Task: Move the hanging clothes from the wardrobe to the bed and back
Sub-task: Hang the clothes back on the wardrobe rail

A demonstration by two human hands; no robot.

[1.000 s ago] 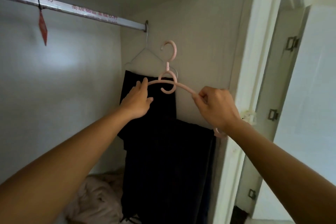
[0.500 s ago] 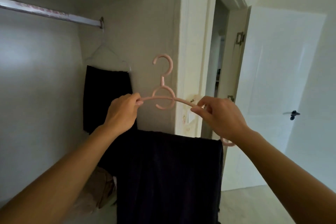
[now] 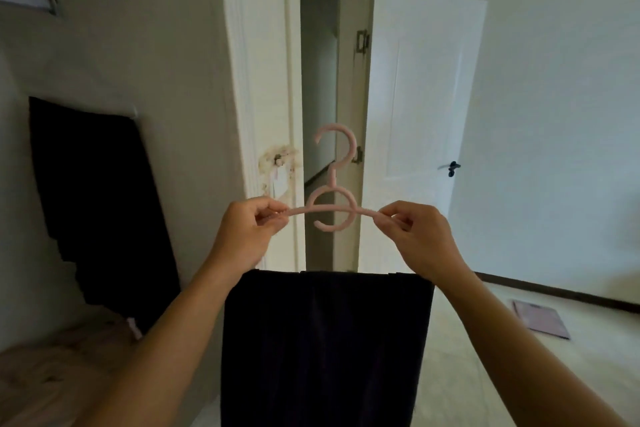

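Carry leg: hanger off the rail, clothes headed for the bed.
Left hand [image 3: 247, 236] and right hand [image 3: 420, 241] each pinch an arm of the pink hanger [image 3: 334, 199], held clear of the wardrobe; dark trousers [image 3: 325, 347] draped below. Bed not in view. Next: turn, locate bed, lay flat.

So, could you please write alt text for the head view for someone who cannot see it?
Two bare hands, left hand and right hand, pinch the shoulders of a pink hanger, with a dark garment folded over its bar, in front of a white door frame. Another dark garment hangs in the wardrobe at left; an open white door stands behind.
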